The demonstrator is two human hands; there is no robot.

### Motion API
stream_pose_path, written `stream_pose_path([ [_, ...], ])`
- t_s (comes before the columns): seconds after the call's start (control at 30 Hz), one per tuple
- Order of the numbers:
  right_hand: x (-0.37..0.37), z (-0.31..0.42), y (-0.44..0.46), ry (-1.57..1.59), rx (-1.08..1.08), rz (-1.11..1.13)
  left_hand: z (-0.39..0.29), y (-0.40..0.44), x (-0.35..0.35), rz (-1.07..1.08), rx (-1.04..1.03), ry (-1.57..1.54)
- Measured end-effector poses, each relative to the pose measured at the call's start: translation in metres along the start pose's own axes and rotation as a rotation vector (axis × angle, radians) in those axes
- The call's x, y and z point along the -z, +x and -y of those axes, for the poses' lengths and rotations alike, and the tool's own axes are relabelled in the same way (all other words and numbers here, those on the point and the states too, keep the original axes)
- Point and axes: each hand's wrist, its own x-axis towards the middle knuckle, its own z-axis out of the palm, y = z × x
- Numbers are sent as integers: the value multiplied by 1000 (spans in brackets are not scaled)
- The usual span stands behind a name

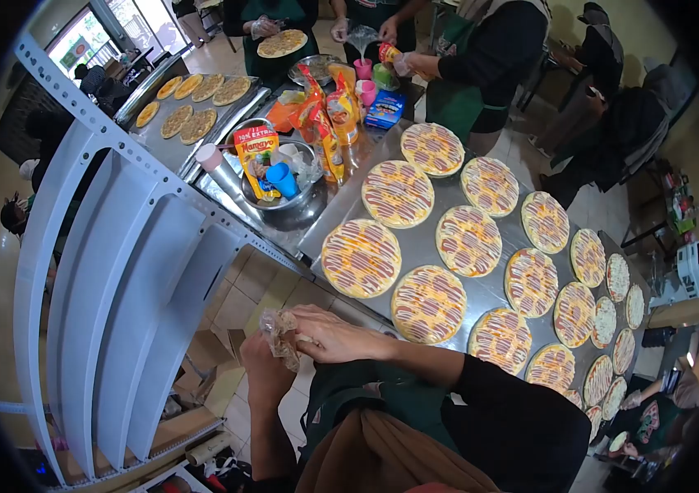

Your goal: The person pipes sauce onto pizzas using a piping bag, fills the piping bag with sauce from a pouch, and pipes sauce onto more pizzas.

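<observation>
Brown cloth (378,456) and a green apron (366,398) sit nearest; past them, two hands meet at one crumpled clear plastic (281,335).

It lies between the hands, just left of the right hand (334,335), long side running away from the body. The right fingers pinch it; the left hand (264,366) curls against it, its grip I can't tell. Rightward, one table (485,292) bears about twenty topped rounds (468,241); seven flat rounds (198,126) sit far left.
</observation>
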Motion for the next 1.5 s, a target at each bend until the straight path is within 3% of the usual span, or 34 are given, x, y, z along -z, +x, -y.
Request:
stream_pose_path([
  [0.13, -18, -22, 30, 21, -12, -62, 39, 18, 14, -23, -159, 21],
  [0.23, -17, -11, 61, 40, -143, -79, 55, 45, 35, 34, -213, -48],
  [0.27, -25, -15, 71, 49, -142, -182, 59, 55, 44, 49, -255, -54],
  [0.37, -32, -18, 92, 26, -242, -143, 77, 71, 64, 85, -319, -77],
  [0.53, -52, -20, 122, 50, -158, -212, 120, 86, 86, 140, -321, -183],
  [0.63, -50, -39, 124, 640, -256, -189, 128, 97, 97, 139, -271, -460],
  [0.67, -51, -52, 127, 672, -254, -167, 128, 99, 102, 147, -243, -580],
  [0.77, -73, -68, 127, 940, -593, -252, 128, 114, 107, 166, -231, -708],
  [0.8, -75, -48, 133, 956, -648, -312, 124, 116, 114, 297, -71, -771],
  [0.9, -85, -63, 106, 1145, -395, -130, 137, 124, 101, 212, -170, -696],
  [1.03, -91, -45, 49, 984, -494, -245, 141, 101, 77, 177, -84, -863],
  [1.17, -99, -17, -11, 607, -723, -215, 138, 56, 42, 350, 29, -827],
  [1.3, -121, 34, -78, 458, -948, -246, 121, -5, -9, 376, -286, -588],
  [1.37, -137, 65, -109, 485, -1016, -345, 82, -32, -9, 554, -137, -743],
  [1.4, -140, 83, -122, 508, -1266, -337, 73, -44, -18, 614, -146, -774],
  [1.5, -162, 105, -177, 496, -1123, -577, 37, -65, -39, 679, -345, -729],
])
